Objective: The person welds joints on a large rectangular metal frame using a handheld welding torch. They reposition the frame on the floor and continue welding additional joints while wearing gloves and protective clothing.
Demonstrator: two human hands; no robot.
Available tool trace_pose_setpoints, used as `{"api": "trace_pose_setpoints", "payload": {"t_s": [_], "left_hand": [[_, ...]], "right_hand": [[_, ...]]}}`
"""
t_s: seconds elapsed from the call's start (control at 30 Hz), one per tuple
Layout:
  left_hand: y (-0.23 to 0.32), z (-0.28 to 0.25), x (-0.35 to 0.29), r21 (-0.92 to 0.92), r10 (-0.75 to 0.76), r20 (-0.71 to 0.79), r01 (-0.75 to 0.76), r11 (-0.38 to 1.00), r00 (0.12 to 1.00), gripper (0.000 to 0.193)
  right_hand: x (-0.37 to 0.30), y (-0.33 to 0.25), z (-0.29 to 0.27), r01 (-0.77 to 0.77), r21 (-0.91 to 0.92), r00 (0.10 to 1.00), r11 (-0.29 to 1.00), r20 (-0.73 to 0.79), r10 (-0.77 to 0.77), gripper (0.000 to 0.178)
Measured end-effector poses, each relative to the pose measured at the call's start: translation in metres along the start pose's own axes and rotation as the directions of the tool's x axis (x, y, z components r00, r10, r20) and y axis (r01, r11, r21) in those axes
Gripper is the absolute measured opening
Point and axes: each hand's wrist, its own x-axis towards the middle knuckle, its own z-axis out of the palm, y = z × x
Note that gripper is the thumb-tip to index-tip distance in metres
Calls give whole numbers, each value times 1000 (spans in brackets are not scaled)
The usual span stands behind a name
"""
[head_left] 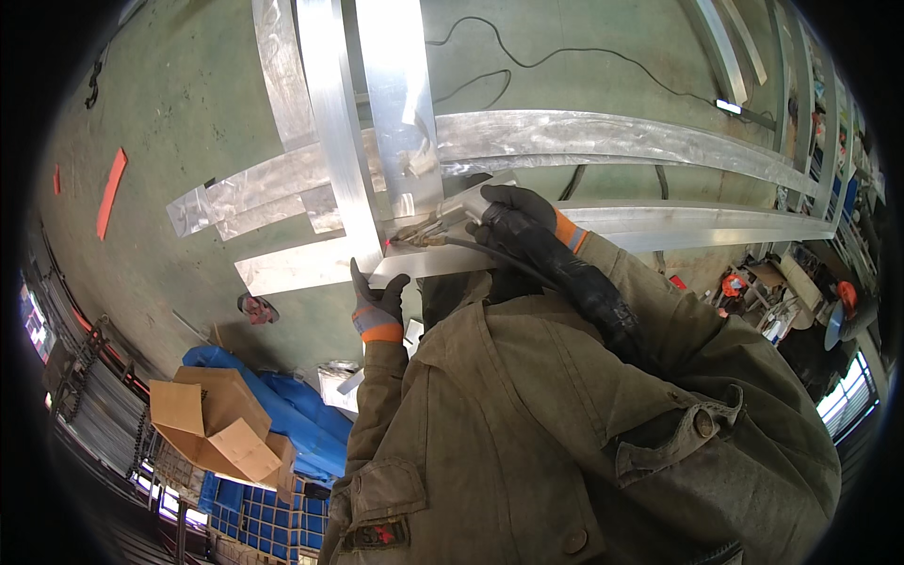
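My right hand [516,205], in a dark glove with an orange and grey cuff, is closed round a welding gun [428,229]. A thick black sleeved cable [565,268] runs back from the gun along my forearm. The gun's tip points left at the corner where an upright aluminium bar [341,160] meets a crosswise aluminium bar [294,267], and a small red light spot shows there. My left hand [379,309], also gloved, sits at the near edge of that corner. Its thumb and forefinger are apart and nothing is in them; whether they touch the metal is unclear.
A second long aluminium bar [603,137] crosses beyond the joint. On the green floor lie a black cable [574,50] and a red strip [111,193]. An opened cardboard box [212,414] and blue sheeting [311,438] stand near left; tools clutter the right.
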Motion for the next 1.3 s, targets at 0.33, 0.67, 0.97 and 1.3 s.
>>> {"api": "trace_pose_setpoints", "payload": {"t_s": [0.33, 0.67, 0.97, 1.3], "left_hand": [[10, -1, -4, -61, 4, 24, -3, 998, 1000, 105], [8, -1, -3, -18, -38, 10, 39, 999, 999, 106], [6, 0, -2, -46, -55, 16, 56, 997, 998, 108], [5, -1, -1, -75, -85, 29, 87, 993, 996, 110]], "right_hand": [[-4, 2, 3, 23, 53, 1000, 998, -23, -21, 30], [2, 2, -4, 52, 54, 997, 997, 59, -55, 33], [-2, 1, -4, 18, 29, 999, 999, 35, -19, 32], [0, 6, -8, 26, 52, 999, 998, 44, -28, 30]]}}
